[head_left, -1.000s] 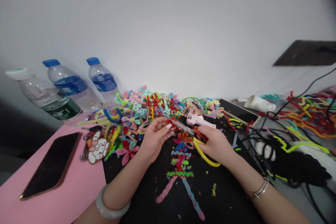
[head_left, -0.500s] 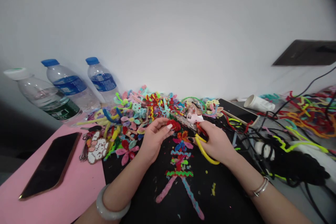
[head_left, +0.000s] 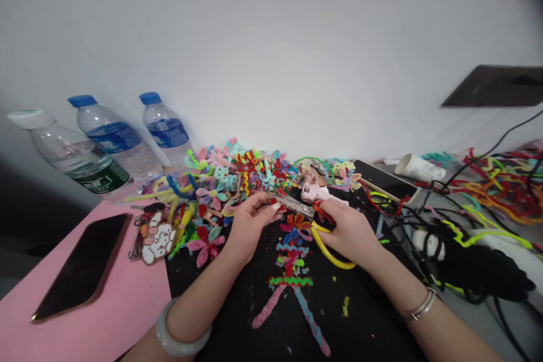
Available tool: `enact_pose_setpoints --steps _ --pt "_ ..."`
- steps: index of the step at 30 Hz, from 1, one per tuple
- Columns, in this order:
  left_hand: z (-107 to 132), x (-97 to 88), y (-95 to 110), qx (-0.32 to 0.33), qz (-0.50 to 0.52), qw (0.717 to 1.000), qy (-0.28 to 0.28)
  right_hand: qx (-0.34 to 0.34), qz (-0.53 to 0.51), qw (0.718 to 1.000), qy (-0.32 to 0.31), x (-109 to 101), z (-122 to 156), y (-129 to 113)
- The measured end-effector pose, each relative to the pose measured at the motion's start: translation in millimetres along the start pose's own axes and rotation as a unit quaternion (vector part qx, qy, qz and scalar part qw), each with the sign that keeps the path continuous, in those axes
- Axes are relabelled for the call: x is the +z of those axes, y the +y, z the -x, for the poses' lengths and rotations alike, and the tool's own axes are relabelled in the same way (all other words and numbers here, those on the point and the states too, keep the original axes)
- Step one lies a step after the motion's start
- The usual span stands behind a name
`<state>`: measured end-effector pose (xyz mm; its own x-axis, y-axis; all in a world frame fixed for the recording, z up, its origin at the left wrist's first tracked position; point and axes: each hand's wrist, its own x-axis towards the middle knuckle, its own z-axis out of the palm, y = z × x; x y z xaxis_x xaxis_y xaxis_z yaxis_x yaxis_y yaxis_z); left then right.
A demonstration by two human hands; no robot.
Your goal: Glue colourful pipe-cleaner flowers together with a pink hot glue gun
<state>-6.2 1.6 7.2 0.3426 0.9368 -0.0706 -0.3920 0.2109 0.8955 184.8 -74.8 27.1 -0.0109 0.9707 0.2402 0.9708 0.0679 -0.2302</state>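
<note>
In the middle of the view, my left hand (head_left: 246,229) pinches a small red fuzzy pipe-cleaner piece (head_left: 275,202), mostly hidden by the fingers and a blade. My right hand (head_left: 355,233) grips scissors (head_left: 299,207) with red and yellow handles. Their metal blades point left and lie across the red piece at my left fingertips; whether they are closed on it I cannot tell. Below the hands, a pipe-cleaner design (head_left: 291,281) lies on a black sheet (head_left: 237,317), with an orange-and-blue flower at its top and two legs spreading downward.
A heap of colourful pipe-cleaner flowers (head_left: 220,175) lies behind my hands, beside a pink glue gun (head_left: 316,192). At left are bottles (head_left: 167,130), a phone (head_left: 80,266) and a keychain (head_left: 158,242). At right lie another phone (head_left: 386,181), a paper cup (head_left: 419,168), cables and loose pipe cleaners.
The scissor blades have moved left and slightly down, over the red piece at my left fingertips. The red piece is now more covered. Both hands stay nearly in place.
</note>
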Motion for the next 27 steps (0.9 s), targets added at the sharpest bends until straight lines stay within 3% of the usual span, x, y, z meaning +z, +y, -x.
enact_pose_setpoints --steps 16,23,27 --pt "-4.4 -3.5 -2.6 0.024 -0.058 0.998 0.026 -0.004 0.037 0.999 -0.016 -0.4 -0.4 2.8" --pt "-5.2 -4.9 -2.6 0.021 -0.073 0.996 0.034 0.027 0.056 0.997 -0.045 -1.8 -2.0 3.3" --pt "-4.6 -3.9 -1.8 0.018 -0.065 0.997 0.031 0.035 0.04 0.998 -0.025 -1.4 -3.5 6.6"
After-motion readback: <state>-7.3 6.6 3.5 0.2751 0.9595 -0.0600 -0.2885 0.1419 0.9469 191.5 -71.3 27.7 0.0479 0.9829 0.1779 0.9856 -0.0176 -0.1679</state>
